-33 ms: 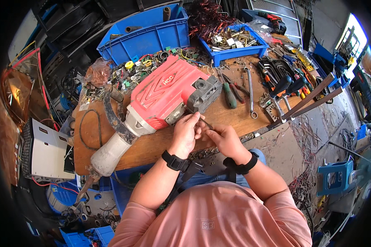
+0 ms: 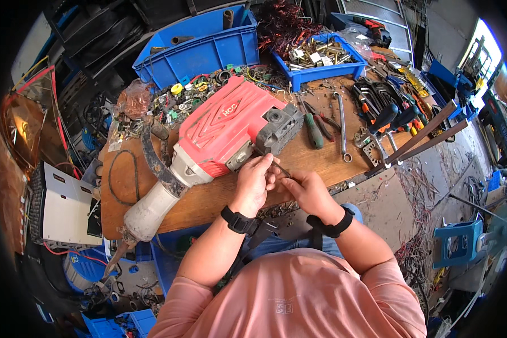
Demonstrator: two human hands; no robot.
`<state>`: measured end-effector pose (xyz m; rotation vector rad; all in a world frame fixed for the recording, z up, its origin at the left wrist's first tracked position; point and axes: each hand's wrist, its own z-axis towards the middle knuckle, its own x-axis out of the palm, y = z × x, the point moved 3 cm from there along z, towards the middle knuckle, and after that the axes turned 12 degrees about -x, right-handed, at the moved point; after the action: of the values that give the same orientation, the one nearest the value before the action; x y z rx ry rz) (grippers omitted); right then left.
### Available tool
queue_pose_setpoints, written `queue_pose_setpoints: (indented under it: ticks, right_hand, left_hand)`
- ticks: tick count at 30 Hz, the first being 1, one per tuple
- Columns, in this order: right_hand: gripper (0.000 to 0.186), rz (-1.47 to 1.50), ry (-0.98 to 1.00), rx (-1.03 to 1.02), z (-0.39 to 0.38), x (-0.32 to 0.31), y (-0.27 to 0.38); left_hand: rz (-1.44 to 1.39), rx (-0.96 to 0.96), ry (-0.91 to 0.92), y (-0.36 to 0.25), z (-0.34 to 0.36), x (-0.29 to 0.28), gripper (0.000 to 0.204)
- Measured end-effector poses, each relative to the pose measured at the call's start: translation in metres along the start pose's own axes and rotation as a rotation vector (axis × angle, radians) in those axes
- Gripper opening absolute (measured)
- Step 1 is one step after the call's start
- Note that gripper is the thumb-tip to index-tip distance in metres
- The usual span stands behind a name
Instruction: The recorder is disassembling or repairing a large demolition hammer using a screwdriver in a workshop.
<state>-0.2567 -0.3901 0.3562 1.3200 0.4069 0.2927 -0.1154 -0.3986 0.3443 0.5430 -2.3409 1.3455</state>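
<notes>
A red demolition hammer [image 2: 225, 127] with a grey rear housing [image 2: 279, 129] and a whitish nose [image 2: 149, 208] lies diagonally on the wooden workbench [image 2: 208, 197]. My left hand [image 2: 253, 180] is curled against the near side of the grey housing. My right hand [image 2: 307, 191] is right beside it. Between the fingers of both hands is a thin dark tool [image 2: 281, 168], its tip pointing at the housing. What the tip touches is hidden by my fingers. Black bands sit on both wrists.
Two blue bins [image 2: 197, 53] [image 2: 321, 70] of parts stand at the back. Screwdrivers [image 2: 312, 129], a wrench [image 2: 342, 127] and hex keys [image 2: 377, 93] lie to the right. A black loop [image 2: 124, 174] lies to the left, with a white box [image 2: 62, 203] below the bench's left edge. A blue stool [image 2: 456, 242] stands at the right.
</notes>
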Motion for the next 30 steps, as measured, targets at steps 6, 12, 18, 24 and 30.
queue_pose_setpoints:
  ticks: [6,12,18,24,30]
  right_hand:
    - [0.018,-0.989,0.011,-0.319,0.007,-0.011,0.024]
    - [0.02,-0.914,-0.032,-0.354,0.01,-0.012,0.023]
    - [0.038,-0.41,-0.139,-0.227,0.004,-0.018,0.03]
    - [0.044,0.728,0.006,0.402,-0.003,-0.008,-0.029]
    - [0.039,0.689,0.043,0.304,0.004,-0.008,-0.008]
  left_hand:
    - [0.021,0.011,-0.055,0.003,-0.005,0.004,0.019]
    - [-0.017,0.023,-0.082,-0.001,-0.003,0.009,0.019]
    - [0.0,0.064,-0.054,0.0,0.002,0.012,0.017]
    - [-0.016,0.025,-0.007,-0.001,0.005,0.0,0.015]
    - [-0.025,0.08,-0.029,0.006,0.01,0.005,0.017]
